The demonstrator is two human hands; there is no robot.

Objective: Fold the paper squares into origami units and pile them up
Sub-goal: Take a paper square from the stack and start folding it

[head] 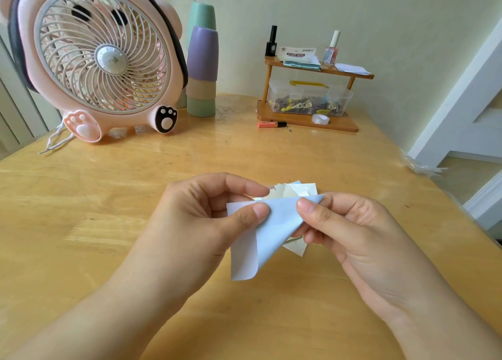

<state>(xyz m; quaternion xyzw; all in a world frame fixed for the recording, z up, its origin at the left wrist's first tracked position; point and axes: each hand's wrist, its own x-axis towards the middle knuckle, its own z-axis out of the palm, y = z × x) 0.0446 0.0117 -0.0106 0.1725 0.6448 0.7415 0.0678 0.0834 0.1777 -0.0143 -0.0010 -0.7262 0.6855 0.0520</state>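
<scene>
- Head view: a pale blue paper square is held above the wooden table, pinched between both hands, its lower corner curling loose below them.
- Its top edge is pinched by the left hand between thumb and forefinger, with the remaining fingers curled behind the sheet.
- The opposite top corner is pinched by the right hand, thumb on the near face and fingers tucked behind.
- A diagonal first fold appears to be under way; no sharp crease is yet seen, so this unit is judged barely begun.
- Directly beyond and beneath the hands, a small pile of pale folded papers is seen on the table, partly hidden by the sheet; how many units it holds cannot be told.
- The work is judged partly done: some units seem stacked, while the held square is yet to be creased, finished and added.
- Far beyond the left hand a pink fan is set; far beyond the right, a small wooden shelf with further paper on top.
</scene>
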